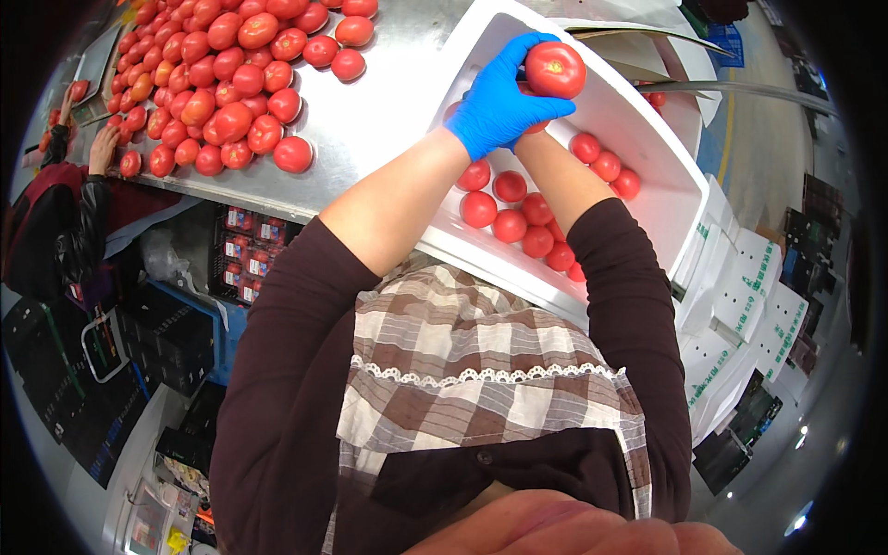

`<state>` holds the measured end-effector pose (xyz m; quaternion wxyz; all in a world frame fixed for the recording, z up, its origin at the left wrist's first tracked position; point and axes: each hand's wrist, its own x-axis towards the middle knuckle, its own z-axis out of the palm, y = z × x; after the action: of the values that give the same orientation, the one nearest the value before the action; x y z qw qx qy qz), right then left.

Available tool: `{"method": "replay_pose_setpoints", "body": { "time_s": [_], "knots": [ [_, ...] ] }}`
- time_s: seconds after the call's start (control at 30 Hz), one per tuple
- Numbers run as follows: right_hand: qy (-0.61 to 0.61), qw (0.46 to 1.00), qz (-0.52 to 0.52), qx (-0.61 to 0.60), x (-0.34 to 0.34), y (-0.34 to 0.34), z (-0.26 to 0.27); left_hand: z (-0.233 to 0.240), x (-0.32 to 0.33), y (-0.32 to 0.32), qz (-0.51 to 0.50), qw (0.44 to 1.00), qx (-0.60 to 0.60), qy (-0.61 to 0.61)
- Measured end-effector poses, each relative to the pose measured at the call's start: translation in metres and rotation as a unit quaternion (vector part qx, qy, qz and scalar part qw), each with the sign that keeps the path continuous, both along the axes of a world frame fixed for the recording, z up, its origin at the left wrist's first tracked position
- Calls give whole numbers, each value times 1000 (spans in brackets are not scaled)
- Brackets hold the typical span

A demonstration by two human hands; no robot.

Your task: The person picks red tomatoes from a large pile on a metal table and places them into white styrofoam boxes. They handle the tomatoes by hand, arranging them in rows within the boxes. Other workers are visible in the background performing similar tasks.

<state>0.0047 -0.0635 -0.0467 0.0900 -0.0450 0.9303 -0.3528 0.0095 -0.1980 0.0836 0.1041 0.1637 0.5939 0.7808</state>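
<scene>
My left hand (pixel 496 104) wears a blue glove and is raised over a white tub (pixel 624 215), its fingers and thumb around a large red tomato (pixel 555 69). Beneath it, mostly covered, is my right hand (pixel 513 144); only a bit of blue glove shows there, and its fingers are hidden. Another tomato (pixel 538 127) shows below the held one, by the hands; what grips it cannot be told. Several loose tomatoes (pixel 510 225) lie on the tub's floor. Left of the tub, a large heap of tomatoes (pixel 232 121) covers part of a metal table (pixel 347 132).
At the left, another person's hand (pixel 104 149) touches the heap's edge. A black crate (pixel 225 257) with packed tomatoes stands below the table. White boxes (pixel 742 284) with green writing are stacked to the right. A metal rail (pixel 735 87) runs beyond the tub at upper right.
</scene>
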Motion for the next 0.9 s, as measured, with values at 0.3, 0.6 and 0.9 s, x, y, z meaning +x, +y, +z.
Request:
{"method": "replay_pose_setpoints", "body": {
  "time_s": [0.3, 0.6, 0.9],
  "knots": [
    [-18, 1000, -8, -19, 9, -10, -14, -12, -1, 1, 0, 997, -54, 49],
    [-218, 780, -257, -528, 79, 86, 96, -11, -10, -6, -15, 992, 47, -114],
    [-27, 629, -218, -745, 136, 51, 167, -14, 6, -5, -312, 850, 173, -386]
  ]
}}
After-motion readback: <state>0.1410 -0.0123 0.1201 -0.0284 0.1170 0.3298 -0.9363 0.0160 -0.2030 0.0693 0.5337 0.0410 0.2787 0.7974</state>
